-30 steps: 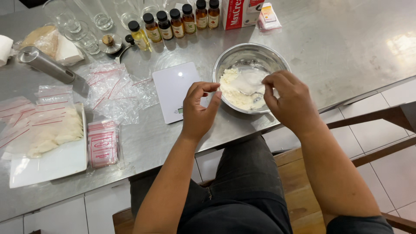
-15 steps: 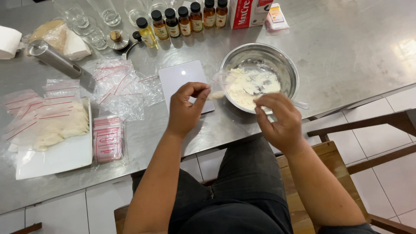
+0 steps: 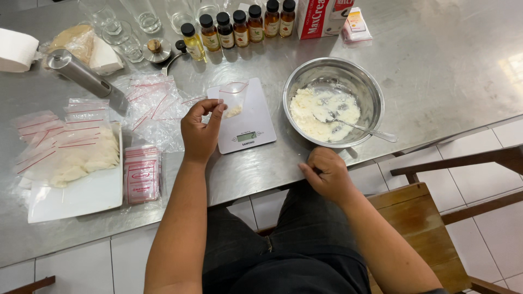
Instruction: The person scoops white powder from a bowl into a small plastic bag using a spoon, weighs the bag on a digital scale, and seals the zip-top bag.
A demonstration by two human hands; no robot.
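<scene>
My left hand [image 3: 200, 130] pinches a small clear zip bag [image 3: 233, 100] with a little white powder in it and holds it upright on a white digital kitchen scale [image 3: 243, 126]. My right hand [image 3: 326, 173] rests at the metal counter's front edge with its fingers curled and nothing in it. Just beyond it stands a steel bowl [image 3: 364, 81] of white crumbly powder, with a metal spoon [image 3: 360, 128] lying in it and its handle over the rim.
A white tray [image 3: 81, 197] at the left holds several filled bags. Next to it lie a stack of red-printed sachets [image 3: 141, 175] and loose empty zip bags [image 3: 152, 106]. Small bottles [image 3: 239, 26], glasses, a carton [image 3: 324, 17] and a steel cylinder [image 3: 81, 76] line the back. A wooden chair [image 3: 425, 212] stands at the right.
My right hand has left the bowl and the spoon and come back to the counter edge. My left hand has carried the bag onto the scale.
</scene>
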